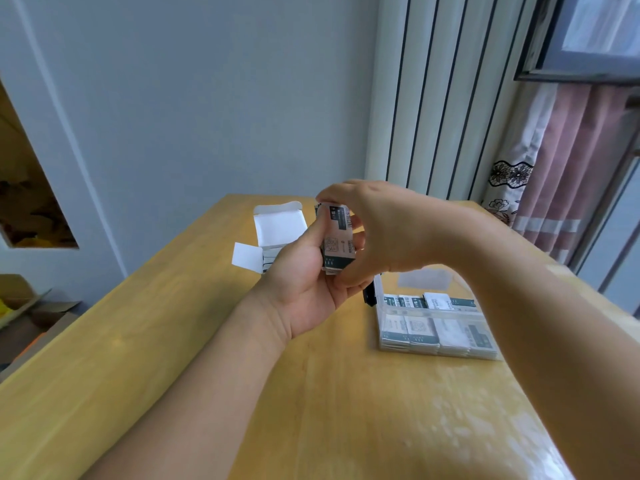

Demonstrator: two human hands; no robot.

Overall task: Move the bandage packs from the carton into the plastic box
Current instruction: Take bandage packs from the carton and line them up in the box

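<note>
Head view: we look down over our two bare forearms at a yellow wooden table [145, 358].
Surroundings: a grey wall behind the table, a white ribbed panel [440, 98] and a pink curtain [568, 161] to the right, brown cardboard boxes [31, 317] on the floor at left.
Carton: the white carton [277, 230] sits at the far side of the table with its flaps open — its inside is mostly hidden behind our left hand.
Plastic box: the clear plastic box [436, 341] lies on the table to the right, already holding rows of packs, partly covered by our right forearm.
Bandage packs: a small stack of bandage packs [337, 237] is held upright in the air between the carton and the plastic box.
Left hand: our left hand [304, 289] is palm up, fingers and thumb curled round the stack from below.
Right hand: our right hand [377, 223] arches over the top — its fingertips pinch the stack's upper part.
</note>
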